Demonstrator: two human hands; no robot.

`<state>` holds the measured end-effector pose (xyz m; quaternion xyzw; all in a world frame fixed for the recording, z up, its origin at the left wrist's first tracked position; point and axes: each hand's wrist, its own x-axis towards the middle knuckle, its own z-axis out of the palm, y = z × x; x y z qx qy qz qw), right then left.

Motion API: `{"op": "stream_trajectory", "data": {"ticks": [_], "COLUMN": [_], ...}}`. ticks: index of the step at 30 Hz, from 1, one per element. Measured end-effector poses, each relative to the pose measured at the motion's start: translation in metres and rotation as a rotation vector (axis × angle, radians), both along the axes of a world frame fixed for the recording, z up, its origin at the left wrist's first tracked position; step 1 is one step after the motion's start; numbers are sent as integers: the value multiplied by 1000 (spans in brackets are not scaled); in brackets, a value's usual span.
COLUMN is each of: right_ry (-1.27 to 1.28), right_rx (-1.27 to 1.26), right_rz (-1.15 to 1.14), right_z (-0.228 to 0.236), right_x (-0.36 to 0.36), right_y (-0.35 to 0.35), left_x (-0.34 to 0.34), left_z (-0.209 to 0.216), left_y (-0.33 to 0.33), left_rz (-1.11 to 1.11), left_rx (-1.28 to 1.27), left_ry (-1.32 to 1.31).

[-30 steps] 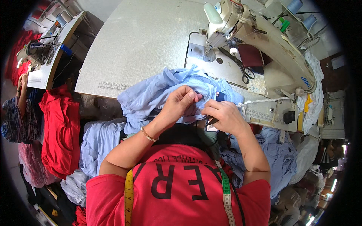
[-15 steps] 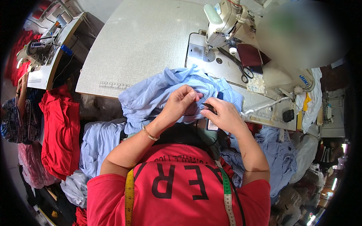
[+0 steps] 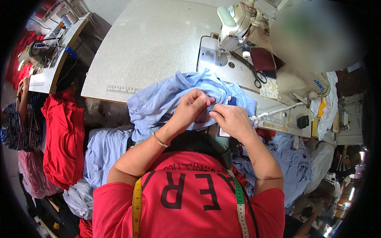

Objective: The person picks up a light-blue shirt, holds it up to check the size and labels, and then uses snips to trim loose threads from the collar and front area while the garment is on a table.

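Note:
A bunched light blue garment (image 3: 158, 95) lies over the front edge of the sewing table, partly hanging toward my lap. My left hand (image 3: 193, 106) is closed in a pinch on its cloth, thumb against forefinger. Close beside it on the right, my right hand (image 3: 235, 122) is also closed, its thumb and fingertips pressed together at the garment. What it grips is hidden behind the fingers. A dark blue label (image 3: 231, 101) shows on the garment just past my right hand, and a white-and-dark tag (image 3: 223, 131) hangs below that hand.
Beyond the garment stands a sewing machine (image 3: 234, 29), with black scissors (image 3: 250, 67) and a maroon cloth piece (image 3: 262, 59) on its bed. Light blue clothes (image 3: 105, 152) are heaped at left, more (image 3: 291, 166) at right. A red garment (image 3: 63, 139) hangs near another person's arm (image 3: 24, 89).
My right hand has turned and drawn nearer my left fingertips. The small black pointed tool seen in it before no longer shows. The dark blue label is more exposed. My left hand keeps its pinch.

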<state>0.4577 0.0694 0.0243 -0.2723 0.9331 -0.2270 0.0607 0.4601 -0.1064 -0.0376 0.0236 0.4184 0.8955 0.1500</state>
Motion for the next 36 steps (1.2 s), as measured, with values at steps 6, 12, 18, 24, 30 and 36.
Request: {"op": "stream_trajectory", "data": {"ticks": [6, 12, 18, 24, 30, 36], "right_ry": [-46, 282, 480, 164, 232, 251], "right_rx": [-248, 165, 263, -105, -143, -181], "right_rz": [-347, -592, -516, -249, -353, -342], "right_z": [4, -59, -56, -53, -71, -64], "right_x": [-21, -47, -43, -29, -35, -24], "right_y": [40, 165, 140, 69, 76, 69], "left_x": [-10, -18, -21, -18, 9, 48], "left_z": [2, -27, -32, -19, 4, 16], "left_y": [-9, 0, 14, 11, -80, -247], "left_rz": [84, 153, 118, 129, 126, 1227], "left_rx": [368, 294, 397, 349, -157, -1992], "left_ry": [-103, 56, -67, -98, 244, 212]}}
